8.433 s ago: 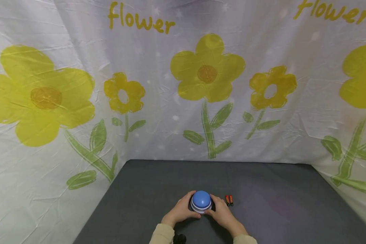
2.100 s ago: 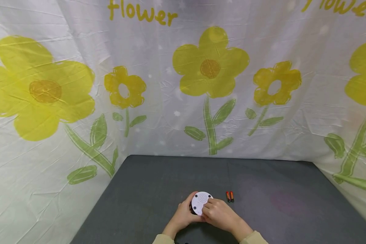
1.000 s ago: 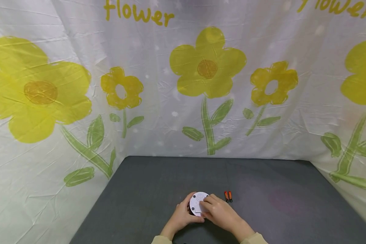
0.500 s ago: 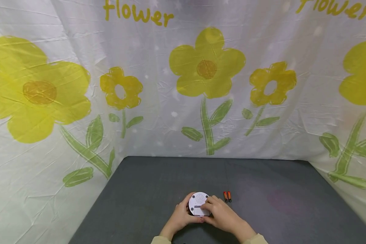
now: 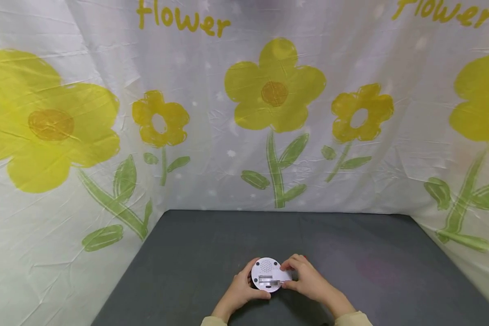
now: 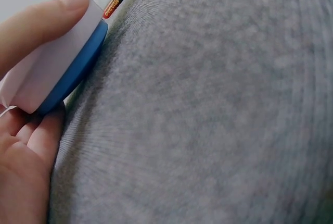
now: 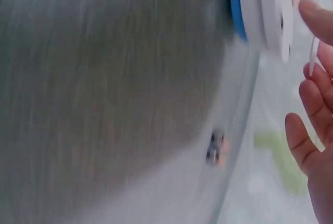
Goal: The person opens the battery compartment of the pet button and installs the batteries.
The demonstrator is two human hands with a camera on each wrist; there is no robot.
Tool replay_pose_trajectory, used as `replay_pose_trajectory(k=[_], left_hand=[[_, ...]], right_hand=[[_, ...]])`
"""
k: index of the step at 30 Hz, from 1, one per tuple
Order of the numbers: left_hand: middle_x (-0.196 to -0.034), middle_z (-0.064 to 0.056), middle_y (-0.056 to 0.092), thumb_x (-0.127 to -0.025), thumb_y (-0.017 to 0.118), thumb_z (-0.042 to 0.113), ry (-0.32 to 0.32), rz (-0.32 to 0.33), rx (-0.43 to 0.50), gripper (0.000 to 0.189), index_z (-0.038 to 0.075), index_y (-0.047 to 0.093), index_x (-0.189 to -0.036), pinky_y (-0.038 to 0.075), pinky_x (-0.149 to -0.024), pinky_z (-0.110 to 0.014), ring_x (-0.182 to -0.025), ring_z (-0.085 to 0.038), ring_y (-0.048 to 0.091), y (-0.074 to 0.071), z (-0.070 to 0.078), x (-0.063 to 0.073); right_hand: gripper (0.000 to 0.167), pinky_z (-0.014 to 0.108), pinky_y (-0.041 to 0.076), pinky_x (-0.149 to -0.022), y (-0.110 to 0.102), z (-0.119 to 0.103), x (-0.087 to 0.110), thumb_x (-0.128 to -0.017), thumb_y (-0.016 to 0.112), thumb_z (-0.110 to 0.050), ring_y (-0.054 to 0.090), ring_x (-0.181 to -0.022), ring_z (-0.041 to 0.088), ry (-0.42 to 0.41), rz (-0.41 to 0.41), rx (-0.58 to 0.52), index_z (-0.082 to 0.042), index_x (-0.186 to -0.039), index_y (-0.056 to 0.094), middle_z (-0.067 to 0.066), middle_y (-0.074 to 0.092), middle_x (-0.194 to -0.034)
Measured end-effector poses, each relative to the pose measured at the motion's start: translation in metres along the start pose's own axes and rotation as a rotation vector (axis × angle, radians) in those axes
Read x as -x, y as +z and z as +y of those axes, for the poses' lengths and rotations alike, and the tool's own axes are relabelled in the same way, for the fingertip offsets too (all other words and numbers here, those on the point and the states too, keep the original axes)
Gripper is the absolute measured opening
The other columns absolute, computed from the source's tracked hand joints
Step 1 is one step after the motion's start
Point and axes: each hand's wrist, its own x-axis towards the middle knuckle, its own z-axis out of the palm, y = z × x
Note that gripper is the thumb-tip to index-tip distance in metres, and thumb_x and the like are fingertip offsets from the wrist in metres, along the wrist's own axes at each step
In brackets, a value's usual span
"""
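A round push button [image 5: 266, 263] with a white base and a blue dome lies upside down, its speaker holes and dark feet facing up. My left hand [image 5: 241, 288] grips it by the left rim, thumb on the near side; in the left wrist view the blue dome [image 6: 78, 70] faces the table. In the base, the battery compartment [image 5: 265, 280] is uncovered, with no battery seen in it. At the right edge of the base, my right hand [image 5: 311, 281] pinches the thin white battery cover [image 5: 284, 275], seen edge-on in the right wrist view.
Two small red-and-black batteries [image 7: 215, 147] lie side by side on the dark grey table [image 5: 212, 244], mostly hidden behind the right hand in the head view. A white curtain [image 5: 216, 181] with yellow flowers hangs around the table's back and sides.
The push button was upright 8.4 s ago and is now upside down. The battery cover has come off and moved right with my right hand, uncovering the compartment. My left hand keeps its grip.
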Motion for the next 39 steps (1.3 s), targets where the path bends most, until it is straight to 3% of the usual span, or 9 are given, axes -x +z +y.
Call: replay_pose_trajectory(k=[3,7,12,15,18,25,29,35,39], left_hand=[[-0.124,-0.01,0.052,-0.059,0.087,0.008,0.015,0.001,0.017,0.096,0.003,0.035,-0.14,0.045,-0.083,-0.023,-0.104,-0.016,0.055,0.0,-0.003,-0.001],[-0.123,-0.011,0.051,-0.058,0.087,0.005,0.02,0.001,0.015,0.097,0.002,0.034,-0.14,0.044,-0.083,-0.022,-0.105,-0.016,0.054,-0.001,-0.002,-0.001],[-0.123,-0.015,0.051,-0.059,0.085,-0.002,0.012,0.0,0.024,0.095,-0.002,0.034,-0.139,0.045,-0.082,-0.022,-0.105,-0.021,0.054,-0.002,0.012,0.003],[-0.123,-0.018,0.05,-0.059,0.084,-0.003,0.007,-0.008,0.049,0.092,-0.003,0.034,-0.137,0.044,-0.083,-0.022,-0.107,-0.024,0.053,-0.002,0.024,0.007],[-0.123,-0.018,0.05,-0.06,0.084,-0.003,0.009,-0.011,0.058,0.092,-0.004,0.035,-0.137,0.044,-0.083,-0.022,-0.107,-0.024,0.052,-0.002,0.026,0.008],[-0.124,-0.015,0.05,-0.059,0.085,0.0,0.025,-0.005,0.03,0.097,-0.001,0.031,-0.14,0.045,-0.083,-0.023,-0.106,-0.018,0.053,0.0,0.002,0.003],[-0.124,-0.014,0.05,-0.059,0.086,0.001,0.017,-0.002,0.018,0.099,0.0,0.031,-0.141,0.045,-0.083,-0.022,-0.107,-0.016,0.053,0.002,-0.002,0.002],[-0.123,-0.017,0.05,-0.059,0.085,-0.002,0.015,0.0,0.033,0.097,-0.003,0.031,-0.14,0.044,-0.083,-0.021,-0.107,-0.021,0.052,0.002,0.019,0.006],[-0.123,-0.016,0.051,-0.058,0.086,-0.001,0.017,0.007,0.016,0.098,-0.001,0.032,-0.14,0.044,-0.083,-0.021,-0.106,-0.021,0.053,0.001,0.015,0.003]], right_hand=[[0.033,0.031,0.043,-0.074,-0.016,0.015,0.009,-0.063,0.083,-0.008,0.048,-0.085,0.012,0.039,0.067,0.055,-0.013,-0.088,0.064,-0.008,0.053,-0.088],[0.033,0.033,0.042,-0.072,-0.039,0.038,0.023,-0.061,0.084,-0.008,0.046,-0.083,0.014,0.18,0.095,0.094,-0.014,-0.087,0.065,-0.007,0.053,-0.088],[0.032,0.037,0.04,-0.071,-0.063,0.064,0.039,-0.061,0.083,-0.006,0.047,-0.082,0.019,0.317,0.094,0.126,-0.01,-0.087,0.065,-0.001,0.053,-0.088],[0.033,0.037,0.04,-0.068,-0.074,0.077,0.048,-0.059,0.084,-0.003,0.047,-0.079,0.019,0.342,0.103,0.161,-0.008,-0.085,0.065,0.001,0.054,-0.086],[0.033,0.035,0.04,-0.065,-0.079,0.087,0.055,-0.057,0.084,-0.002,0.047,-0.075,0.018,0.351,0.098,0.189,-0.006,-0.084,0.065,0.002,0.052,-0.084],[0.034,0.032,0.035,-0.057,-0.079,0.098,0.06,-0.057,0.081,-0.001,0.043,-0.068,0.016,0.393,0.096,0.207,-0.005,-0.086,0.064,0.002,0.049,-0.083],[0.033,0.033,0.036,-0.058,-0.078,0.103,0.061,-0.057,0.081,0.0,0.044,-0.068,0.017,0.396,0.1,0.211,-0.004,-0.085,0.064,0.004,0.05,-0.084],[0.029,0.036,0.039,-0.062,-0.079,0.106,0.06,-0.061,0.08,-0.002,0.047,-0.072,0.018,0.434,0.072,0.208,-0.004,-0.085,0.065,0.005,0.052,-0.085],[0.027,0.038,0.041,-0.067,-0.082,0.106,0.056,-0.064,0.08,-0.002,0.049,-0.076,0.021,0.461,0.038,0.171,-0.002,-0.086,0.065,0.008,0.053,-0.087]])
